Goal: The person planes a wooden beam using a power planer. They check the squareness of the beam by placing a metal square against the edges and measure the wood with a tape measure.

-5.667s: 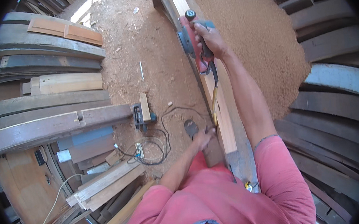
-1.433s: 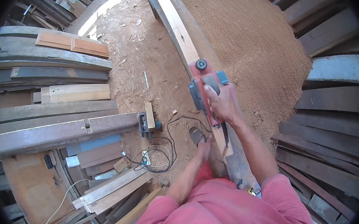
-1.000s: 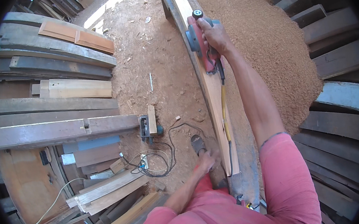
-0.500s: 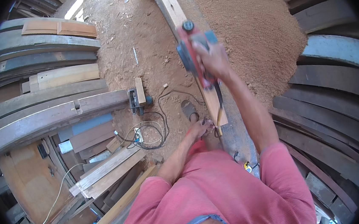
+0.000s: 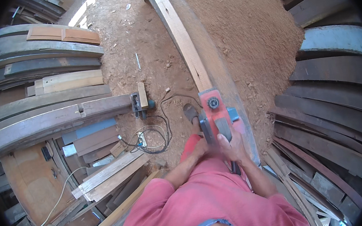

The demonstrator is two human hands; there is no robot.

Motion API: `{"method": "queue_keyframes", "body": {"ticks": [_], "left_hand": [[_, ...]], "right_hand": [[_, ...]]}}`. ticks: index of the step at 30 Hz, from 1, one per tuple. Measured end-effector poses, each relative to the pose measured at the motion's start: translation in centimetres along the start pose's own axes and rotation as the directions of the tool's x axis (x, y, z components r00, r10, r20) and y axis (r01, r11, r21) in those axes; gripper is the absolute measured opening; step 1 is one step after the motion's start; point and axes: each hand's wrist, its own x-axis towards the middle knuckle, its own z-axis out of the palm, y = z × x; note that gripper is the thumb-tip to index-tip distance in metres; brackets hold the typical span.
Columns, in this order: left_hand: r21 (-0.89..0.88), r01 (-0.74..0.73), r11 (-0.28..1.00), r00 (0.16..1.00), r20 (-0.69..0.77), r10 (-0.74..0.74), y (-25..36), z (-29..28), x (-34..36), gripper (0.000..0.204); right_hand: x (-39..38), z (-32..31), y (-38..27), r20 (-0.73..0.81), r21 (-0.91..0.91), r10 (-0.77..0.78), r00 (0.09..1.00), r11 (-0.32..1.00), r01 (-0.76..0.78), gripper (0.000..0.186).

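Note:
My right hand (image 5: 234, 145) is wrapped round the dark handle of a red and grey electric hand planer (image 5: 213, 112). The planer sits at the near end of a long, pale wooden board (image 5: 181, 40), close to my body. That board lies lengthwise on a narrow, dusty bench (image 5: 215, 62). My left hand (image 5: 200, 148) is low beside the planer's left side. Its fingers are hidden and blurred there, so I cannot make out whether they grip anything.
A black cord (image 5: 167, 118) runs from near the planer to a coil on the ground. Left of it, another power tool (image 5: 139, 103) stands at the end of a thick beam (image 5: 61, 123). Stacked planks (image 5: 332, 74) line the right, beside heaped sawdust (image 5: 247, 29).
The planer, in my right hand, has come back along the board toward my body. My left hand, previously by the cord at the board's near end, has shifted slightly nearer me.

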Motion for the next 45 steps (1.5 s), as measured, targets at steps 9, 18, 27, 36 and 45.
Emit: {"method": "queue_keyframes", "body": {"ticks": [9, 18, 27, 36, 45], "left_hand": [[-0.043, 0.107, 0.993, 0.981, 0.170, -0.099, 2.4, -1.6, 0.6, 0.112], [-0.094, 0.013, 0.995, 0.984, 0.178, 0.004, -1.7, -6.3, 2.9, 0.104], [-0.462, 0.045, 0.886, 0.895, -0.376, -0.242, 6.0, -18.9, 5.3, 0.081], [-0.178, -0.082, 0.981, 0.685, -0.725, -0.074, 12.6, -21.0, 9.5, 0.083], [-0.145, -0.053, 0.988, 0.676, -0.733, -0.071, 13.2, -22.6, 9.2, 0.079]], "right_hand": [[18.2, 3.0, -6.1, -0.061, 0.104, -0.168, 0.984, 0.979, 0.174, 0.052], [35.8, 4.7, -17.4, -0.066, 0.089, -0.199, 0.978, 0.975, 0.205, 0.052], [51.5, 5.7, -28.0, -0.083, -0.047, -0.163, 0.983, 0.986, 0.160, 0.060], [71.0, 7.3, -32.9, -0.108, -0.111, -0.328, 0.939, 0.942, 0.316, 0.068], [69.4, 6.9, -31.8, -0.089, 0.016, -0.260, 0.962, 0.965, 0.262, 0.062]]}}
